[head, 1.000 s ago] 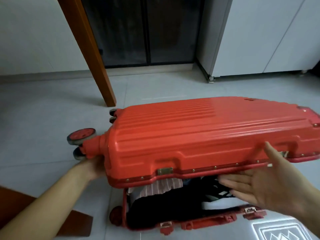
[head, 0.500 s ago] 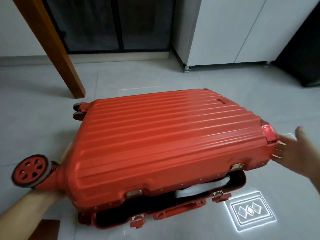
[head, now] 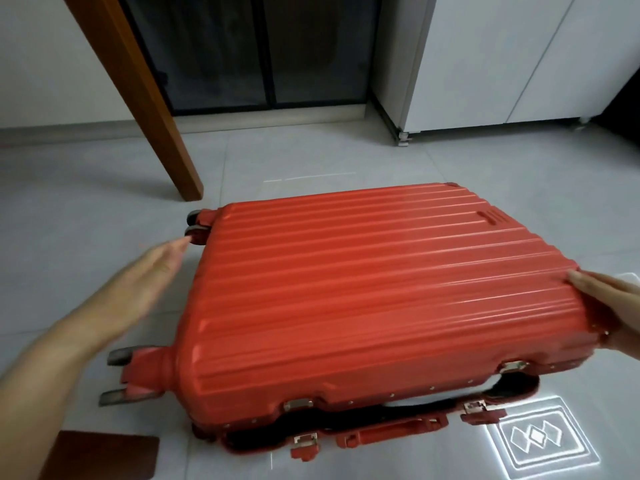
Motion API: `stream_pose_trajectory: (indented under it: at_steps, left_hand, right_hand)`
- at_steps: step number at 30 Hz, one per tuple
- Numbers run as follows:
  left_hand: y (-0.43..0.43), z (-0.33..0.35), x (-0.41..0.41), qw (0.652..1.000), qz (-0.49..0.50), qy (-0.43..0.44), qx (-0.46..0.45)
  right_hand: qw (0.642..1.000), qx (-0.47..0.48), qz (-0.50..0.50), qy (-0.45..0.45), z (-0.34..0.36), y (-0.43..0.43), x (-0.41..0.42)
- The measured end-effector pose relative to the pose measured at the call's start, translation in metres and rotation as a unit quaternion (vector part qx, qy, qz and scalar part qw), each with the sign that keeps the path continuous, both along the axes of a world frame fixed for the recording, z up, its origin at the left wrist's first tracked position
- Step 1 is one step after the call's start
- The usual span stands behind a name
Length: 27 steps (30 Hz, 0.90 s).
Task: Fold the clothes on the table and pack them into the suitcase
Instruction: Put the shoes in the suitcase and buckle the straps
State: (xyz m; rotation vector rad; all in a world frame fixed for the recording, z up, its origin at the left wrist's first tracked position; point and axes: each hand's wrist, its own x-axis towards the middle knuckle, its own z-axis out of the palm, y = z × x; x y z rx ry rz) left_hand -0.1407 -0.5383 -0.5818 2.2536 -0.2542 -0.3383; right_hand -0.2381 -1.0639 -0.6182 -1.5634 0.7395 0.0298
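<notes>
The suitcase (head: 391,433) lies on the floor (head: 311,161) at 6 o'clock, with dark clothes (head: 516,384) in the gap. This is the closing step: the right hand (head: 613,306) grasps the lid (head: 381,296) corner at 3 o'clock, and the left hand (head: 149,282), flat and free, hovers at 9. Next, I think, it needs pressing down and latching.

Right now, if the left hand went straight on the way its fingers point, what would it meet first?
Most likely the far wheels of the red suitcase: the left hand, flat and blurred, points up and right with its fingertips almost at them. Depth is unclear, so it might pass just above.
</notes>
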Motion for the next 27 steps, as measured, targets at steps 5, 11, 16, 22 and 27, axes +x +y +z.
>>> stream_pose_trajectory:
  at_steps: [5, 11, 16, 22, 27]
  left_hand:
    - [-0.093, -0.02, -0.043, 0.876, -0.312, -0.025, 0.367]
    - [-0.08, -0.067, -0.049, 0.839, -0.301, -0.224, 0.394]
    - [-0.079, -0.089, -0.053, 0.821, -0.294, -0.27, 0.408]
    - [-0.076, -0.094, -0.044, 0.816, -0.295, -0.28, 0.411]
    - [-0.072, -0.1, -0.031, 0.815, -0.3, -0.286, 0.406]
  right_hand:
    - [0.998, 0.048, -0.015, -0.023, -0.017, -0.004, -0.004]
    - [0.998, -0.042, 0.025, -0.041, -0.035, -0.006, -0.023]
    - [0.733, -0.585, 0.338, -0.078, -0.055, 0.019, -0.02]
    - [0.599, -0.679, 0.399, -0.144, -0.078, 0.061, -0.009]
    - [0.608, -0.678, 0.379, -0.166, -0.083, 0.066, -0.005]
